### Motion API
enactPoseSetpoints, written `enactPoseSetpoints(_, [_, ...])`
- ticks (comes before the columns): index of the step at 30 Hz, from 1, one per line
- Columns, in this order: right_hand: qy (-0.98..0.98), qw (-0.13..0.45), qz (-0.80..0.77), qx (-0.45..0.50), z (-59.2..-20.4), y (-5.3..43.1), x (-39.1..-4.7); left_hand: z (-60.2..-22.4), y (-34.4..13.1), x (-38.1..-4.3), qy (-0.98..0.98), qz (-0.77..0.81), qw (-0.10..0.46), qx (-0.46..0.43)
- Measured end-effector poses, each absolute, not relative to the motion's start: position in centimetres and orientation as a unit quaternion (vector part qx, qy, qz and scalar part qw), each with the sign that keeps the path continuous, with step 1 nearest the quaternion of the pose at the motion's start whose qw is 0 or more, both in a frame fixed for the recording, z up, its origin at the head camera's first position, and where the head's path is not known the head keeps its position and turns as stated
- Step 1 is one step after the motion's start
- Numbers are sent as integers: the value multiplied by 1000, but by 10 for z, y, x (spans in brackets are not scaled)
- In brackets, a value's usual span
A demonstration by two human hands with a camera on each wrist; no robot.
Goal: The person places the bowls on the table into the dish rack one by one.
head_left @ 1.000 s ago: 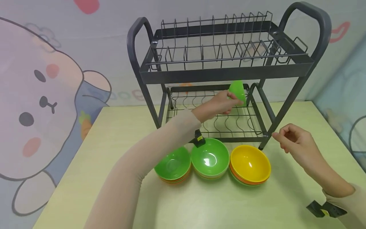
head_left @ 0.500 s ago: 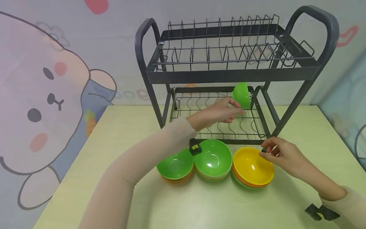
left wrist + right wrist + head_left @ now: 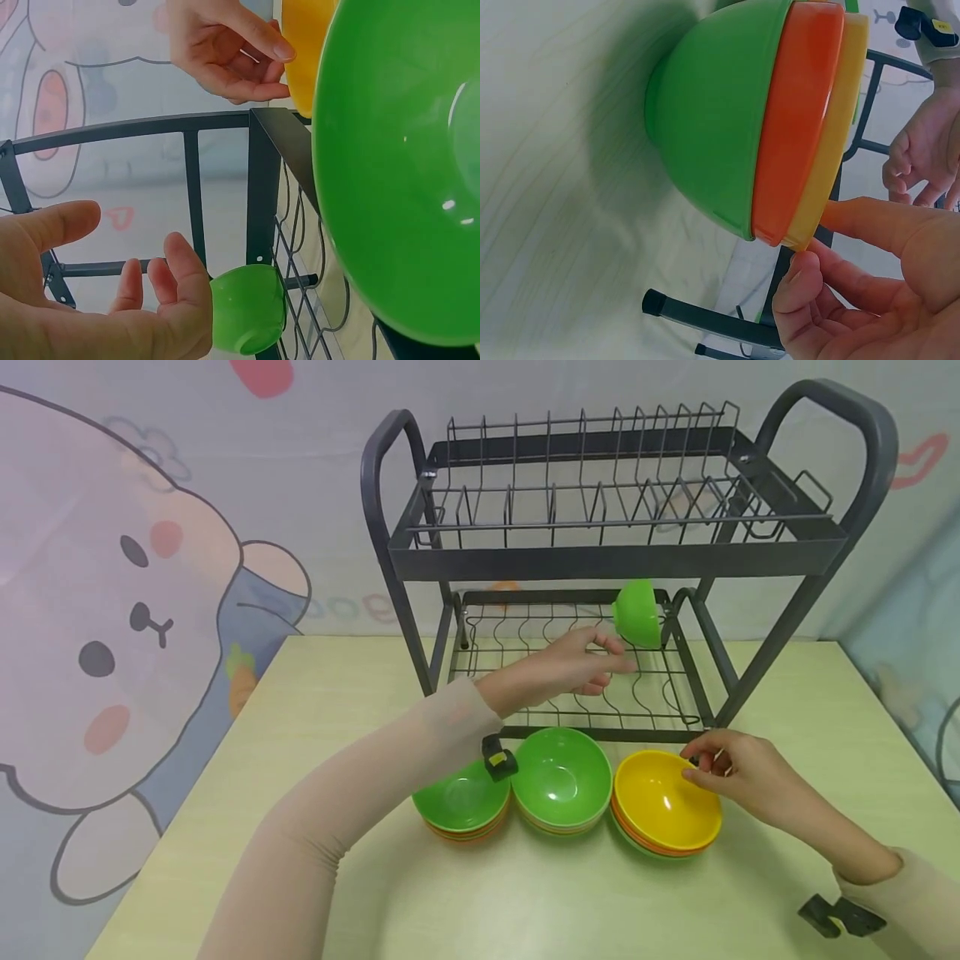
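Observation:
A bright green bowl (image 3: 637, 614) stands on its side in the rack's lower tier, at the back right. My left hand (image 3: 570, 667) hovers just in front of it, apart from it, fingers spread and holding nothing. At the right-hand stack, my right hand (image 3: 738, 772) pinches the rim of the top yellow bowl (image 3: 667, 802). In the right wrist view its thumb goes over the rim and the fingers lie outside. Under the yellow bowl sit an orange bowl (image 3: 799, 124) and a green bowl (image 3: 712, 112), nested.
Two more stacks stand in front of the rack, topped by a middle green bowl (image 3: 561, 777) and a left green bowl (image 3: 465, 797), partly behind my left sleeve. The dark two-tier dish rack (image 3: 622, 562) overhangs the lower wire shelf. A patterned cloth (image 3: 315, 468) hangs behind.
My left hand has let go of the green bowl in the rack and drawn back slightly. My right hand has moved left and taken hold of the yellow bowl's rim.

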State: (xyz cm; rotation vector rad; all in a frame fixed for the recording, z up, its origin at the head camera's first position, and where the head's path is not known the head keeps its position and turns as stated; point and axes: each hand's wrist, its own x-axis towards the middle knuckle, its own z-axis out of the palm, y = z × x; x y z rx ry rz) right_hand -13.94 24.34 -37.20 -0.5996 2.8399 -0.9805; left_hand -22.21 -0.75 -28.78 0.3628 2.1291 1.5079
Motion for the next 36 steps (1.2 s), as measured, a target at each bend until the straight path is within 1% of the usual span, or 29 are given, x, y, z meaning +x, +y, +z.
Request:
enactPoseSetpoints(13, [928,37,-311,-201,-381,243,-145,-285,-13,-212,772,559,266,144])
enactPoseSetpoints(21, [928,47,-309,-200,-383,243,-147,-286,-15,-212,767,568,266,138])
enactPoseSetpoints(27, [928,35,-301,-218,-383,242,-147,-288,-17,-211,765,569,269,135])
enactPoseSetpoints(36, [929,36,-287,-232,-382,241,-146,-286,-18,-210,764,571,270,136])
